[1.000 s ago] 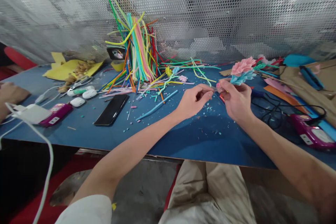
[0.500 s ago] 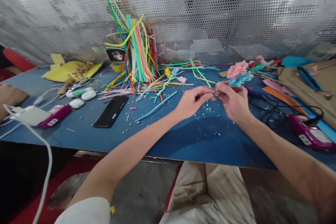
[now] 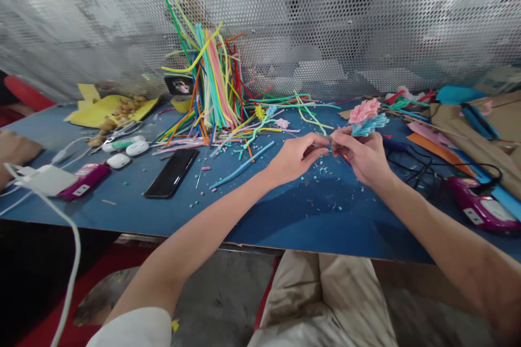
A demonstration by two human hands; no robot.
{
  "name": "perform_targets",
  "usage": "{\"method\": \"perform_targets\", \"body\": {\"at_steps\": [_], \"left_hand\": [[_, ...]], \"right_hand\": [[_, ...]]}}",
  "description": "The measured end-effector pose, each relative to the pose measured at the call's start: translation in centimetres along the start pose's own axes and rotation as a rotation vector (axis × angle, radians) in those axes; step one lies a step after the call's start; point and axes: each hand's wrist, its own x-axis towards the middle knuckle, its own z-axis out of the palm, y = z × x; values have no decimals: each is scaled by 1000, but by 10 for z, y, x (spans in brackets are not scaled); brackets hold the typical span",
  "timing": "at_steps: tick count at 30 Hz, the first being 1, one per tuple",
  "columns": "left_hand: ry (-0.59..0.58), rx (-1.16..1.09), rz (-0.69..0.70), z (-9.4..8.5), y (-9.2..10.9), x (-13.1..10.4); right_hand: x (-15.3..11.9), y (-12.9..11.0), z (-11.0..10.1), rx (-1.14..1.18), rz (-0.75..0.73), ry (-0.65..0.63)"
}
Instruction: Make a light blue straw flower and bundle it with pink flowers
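Over the blue table, my right hand [image 3: 360, 154] is closed round the stems of a pink fluffy flower [image 3: 365, 111] and a light blue one [image 3: 370, 124], whose heads stick up above its fingers. My left hand [image 3: 299, 156] is closed in a pinch beside the right fingertips; what it pinches is too small to make out. Something thin and red shows under the right fingers. A light blue pipe cleaner [image 3: 243, 165] lies left of my left hand. Small cut bits are scattered below both hands.
A bundle of colourful pipe cleaners [image 3: 215, 81] stands at the back. A black phone [image 3: 171, 173] and purple power strip [image 3: 86, 180] lie left, near another person's hand [image 3: 16, 150]. Another purple power strip [image 3: 482, 206] and brown paper [image 3: 459, 122] are right.
The pink and blue flowers have moved slightly left and down with my right hand. My left hand has shifted slightly, still close to the right fingertips.
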Motion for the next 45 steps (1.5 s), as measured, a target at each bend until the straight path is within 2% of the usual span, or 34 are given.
{"method": "perform_targets", "body": {"at_steps": [7,14,17,23,27,31,34,39,45], "left_hand": [[-19,-1,29,-2,-4,-1],[38,-79,-22,2,0,-2],[19,-157,-84,2,-1,-1],[-70,-471,-256,2,-1,4],[-20,-486,-303,3,1,4],[84,-363,-206,5,-1,3],[123,-210,-149,5,-2,0],[167,-120,-113,6,-2,-2],[166,-389,-139,14,-2,-2]], "right_hand": [[0,-2,-2,-32,9,-36],[-1,-6,1,-102,-58,-83],[-1,-10,1,-128,-81,-111],[1,-9,-4,-189,-152,-192],[3,1,-5,-107,-113,-124],[0,9,-1,75,-6,-122],[-3,15,4,108,21,-87],[-4,25,8,7,-82,17],[-4,27,5,-178,-267,58]]}}
